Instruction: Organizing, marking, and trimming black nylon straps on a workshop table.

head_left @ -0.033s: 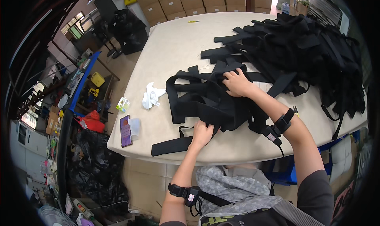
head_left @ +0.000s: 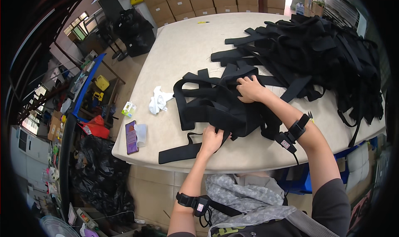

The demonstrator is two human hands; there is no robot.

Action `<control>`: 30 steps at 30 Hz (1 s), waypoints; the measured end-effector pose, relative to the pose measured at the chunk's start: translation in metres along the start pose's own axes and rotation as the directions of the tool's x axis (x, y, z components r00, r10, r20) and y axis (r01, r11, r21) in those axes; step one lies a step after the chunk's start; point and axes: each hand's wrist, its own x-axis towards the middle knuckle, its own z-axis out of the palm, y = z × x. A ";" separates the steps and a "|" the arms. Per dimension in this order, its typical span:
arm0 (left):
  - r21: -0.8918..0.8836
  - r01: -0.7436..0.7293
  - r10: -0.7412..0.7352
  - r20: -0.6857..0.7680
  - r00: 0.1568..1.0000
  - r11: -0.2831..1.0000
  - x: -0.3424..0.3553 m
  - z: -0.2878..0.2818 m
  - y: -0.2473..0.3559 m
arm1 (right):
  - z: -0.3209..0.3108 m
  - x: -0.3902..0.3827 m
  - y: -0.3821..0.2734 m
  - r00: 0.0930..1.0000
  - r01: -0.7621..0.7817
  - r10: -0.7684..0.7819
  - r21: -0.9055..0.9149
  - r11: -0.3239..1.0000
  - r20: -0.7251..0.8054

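A tangle of black straps and fabric [head_left: 199,108] lies spread on the cream-covered table. My left hand [head_left: 213,140] grips its near edge, fingers curled round the fabric. Higher up and to the right, my right hand [head_left: 250,89] has bent fingers gripping the same piece. A loose strap end [head_left: 178,154] extends left beside my left hand. A crumpled white cloth [head_left: 160,100], a small green-and-white packet [head_left: 128,109], a purple phone [head_left: 131,137] and a translucent container [head_left: 141,135] lie at the left. Small nippers [head_left: 310,115] show behind my right forearm.
A large heap of black straps [head_left: 316,50] covers the table's [head_left: 183,41] right side. Cardboard boxes [head_left: 199,0] are stacked behind it; a yellow tool [head_left: 203,22] lies near the far edge. Left are black bags [head_left: 104,174] and a bench [head_left: 85,85]; a blue stool [head_left: 293,183] stands below the right edge.
My right hand has shifted very slightly to the right, and the black fabric at its left has moved a touch. My left hand looks almost unmoved.
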 end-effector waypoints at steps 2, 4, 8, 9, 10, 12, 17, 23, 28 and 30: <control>-0.126 0.035 -0.037 -0.010 0.999 0.991 -0.004 -0.005 0.009 | -0.008 -0.001 -0.002 0.949 -0.189 0.142 0.148 0.971 0.282; -0.251 0.060 -0.066 -0.018 0.998 0.966 -0.004 -0.009 0.011 | 0.003 -0.003 0.006 0.968 -0.190 0.145 0.226 0.955 0.204; -0.188 -0.175 0.154 -0.121 0.981 0.966 0.006 -0.021 0.029 | -0.005 -0.015 0.023 0.915 -0.055 0.319 0.706 0.706 -0.248; 0.053 -0.298 0.302 -0.109 0.947 0.953 0.017 -0.026 0.041 | -0.011 -0.017 0.030 0.881 -0.035 0.340 0.672 0.740 -0.328; 0.292 -0.398 0.434 -0.068 0.898 0.869 0.024 -0.030 0.056 | -0.029 -0.021 0.033 0.842 -0.013 0.351 0.636 0.772 -0.409; 0.413 -0.468 0.522 -0.022 0.853 0.782 0.036 -0.026 0.079 | -0.048 -0.022 0.027 0.719 -0.024 0.306 0.417 0.908 -0.624; 0.424 -0.520 0.559 0.037 0.828 0.741 0.032 -0.025 0.082 | -0.069 -0.030 0.026 0.915 -0.206 0.397 0.759 0.618 -0.075; 0.406 -0.604 0.665 -0.013 0.747 0.686 0.019 -0.007 0.063 | -0.036 -0.030 0.028 0.872 -0.278 0.470 0.650 0.707 -0.138; 0.435 -0.527 0.610 -0.065 0.790 0.730 -0.009 -0.038 0.058 | 0.014 -0.055 0.170 0.532 -0.544 0.766 0.548 0.636 -0.360; 0.351 -0.447 0.533 -0.200 0.822 0.822 0.002 -0.062 0.070 | 0.010 -0.066 0.215 0.411 -0.403 0.735 0.616 0.677 -0.539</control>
